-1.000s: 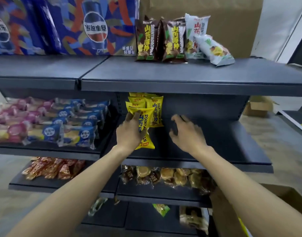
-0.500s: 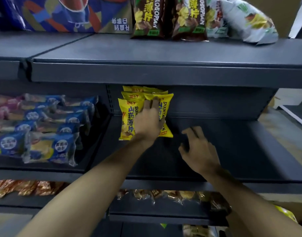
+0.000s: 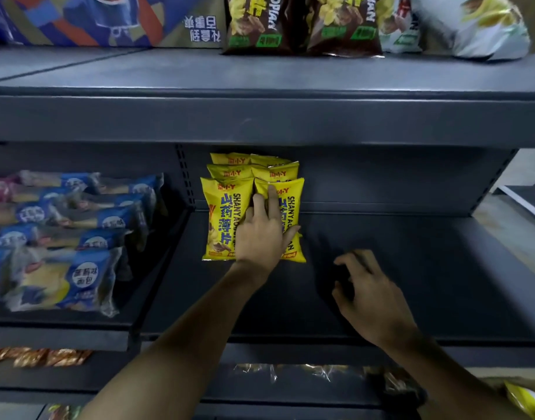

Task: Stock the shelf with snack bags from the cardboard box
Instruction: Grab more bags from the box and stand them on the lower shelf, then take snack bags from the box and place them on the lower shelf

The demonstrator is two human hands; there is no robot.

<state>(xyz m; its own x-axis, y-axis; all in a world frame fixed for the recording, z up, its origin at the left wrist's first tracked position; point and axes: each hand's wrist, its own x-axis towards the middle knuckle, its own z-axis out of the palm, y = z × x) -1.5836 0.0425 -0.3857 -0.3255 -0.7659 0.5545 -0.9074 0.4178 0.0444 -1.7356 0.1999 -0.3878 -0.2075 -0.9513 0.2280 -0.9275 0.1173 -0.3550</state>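
Pressing with straight fingers, the left hand steadies the front-right yellow snack bag of a small upright stack at the back left of the middle shelf. Such bags are probably light, air-puffed, slick and crushable, so they are best held flat across the face or pinched at the crimped top seam. The right hand hovers right of the stack, fingers loosely curled and seemingly empty, though it is blurred. Open shelf extends right of the stack; the upper shelf's lip limits headroom above it.
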